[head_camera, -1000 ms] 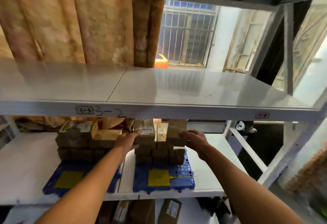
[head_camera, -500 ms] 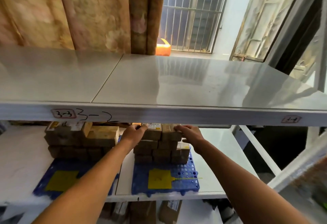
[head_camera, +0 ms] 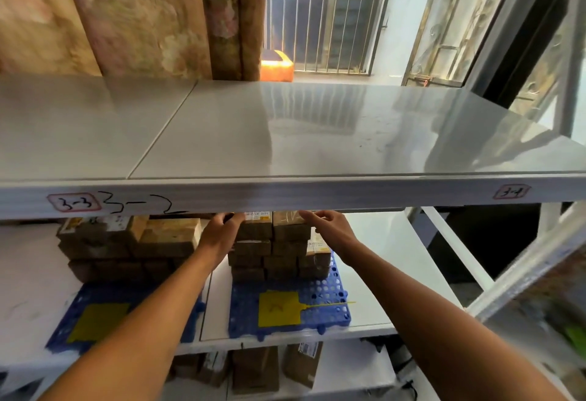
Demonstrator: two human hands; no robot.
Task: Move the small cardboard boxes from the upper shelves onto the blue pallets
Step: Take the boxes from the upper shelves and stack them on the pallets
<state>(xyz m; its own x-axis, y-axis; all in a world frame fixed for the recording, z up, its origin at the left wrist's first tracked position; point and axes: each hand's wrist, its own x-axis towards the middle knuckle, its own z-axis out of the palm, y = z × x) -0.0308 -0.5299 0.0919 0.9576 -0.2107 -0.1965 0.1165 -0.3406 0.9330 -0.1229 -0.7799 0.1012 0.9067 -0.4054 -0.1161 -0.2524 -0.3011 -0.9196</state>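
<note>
Behind the glossy grey shelf (head_camera: 285, 134), a barred window (head_camera: 326, 13).

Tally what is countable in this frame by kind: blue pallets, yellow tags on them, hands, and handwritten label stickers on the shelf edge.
Blue pallets: 2, the left pallet and the right pallet.
Yellow tags: 2, the left tag and the right tag.
Hands: 2, left hand and right hand.
Label stickers: 2, the 3-3 sticker and the right sticker.
Total: 8.
</note>
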